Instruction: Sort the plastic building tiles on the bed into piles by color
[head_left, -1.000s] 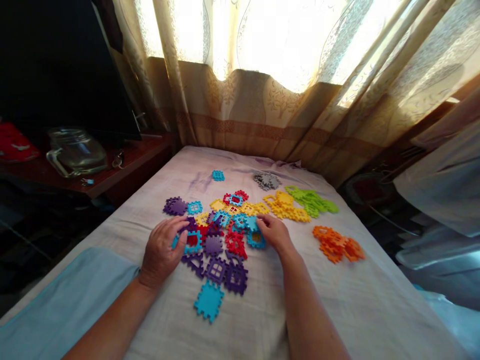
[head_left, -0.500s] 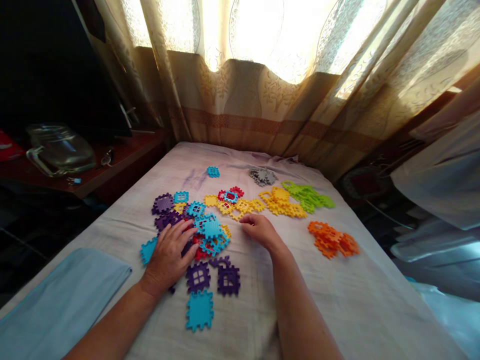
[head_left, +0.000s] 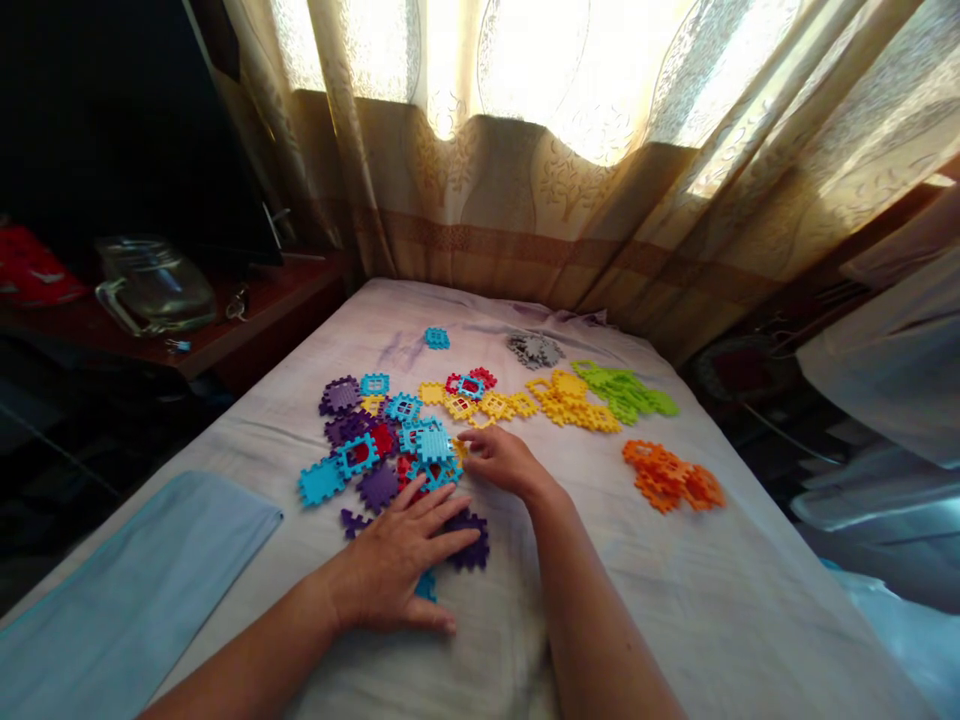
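Observation:
Fingers spread wide, my left hand (head_left: 405, 560) lies palm down over purple interlocking tiles (head_left: 474, 550) and a blue tile (head_left: 426, 587), covering most of them. My right hand (head_left: 504, 462) is by the right side of the mixed pile, index finger and thumb apart, close to a yellow tile (head_left: 460, 452). Nothing shows in its grip. Light blue tiles (head_left: 433, 445) lie on top of the pile, with red tiles (head_left: 382, 440) and another purple tile (head_left: 377, 485) beside them. A solid blue tile (head_left: 322, 482) sits at the pile's left.
Sorted heaps of grey (head_left: 535, 350), yellow (head_left: 574, 403), green (head_left: 626, 390) and orange tiles (head_left: 673, 477) lie to the right on the sheet. A lone blue tile (head_left: 437, 338) is at the back. A folded blue cloth (head_left: 150, 580) lies left; a glass jug (head_left: 157, 285) stands on the side table.
My left hand has moved right and nearer to me, from the pile's left side onto the front purple and blue tiles. My right hand has shifted slightly left, its fingers reaching out.

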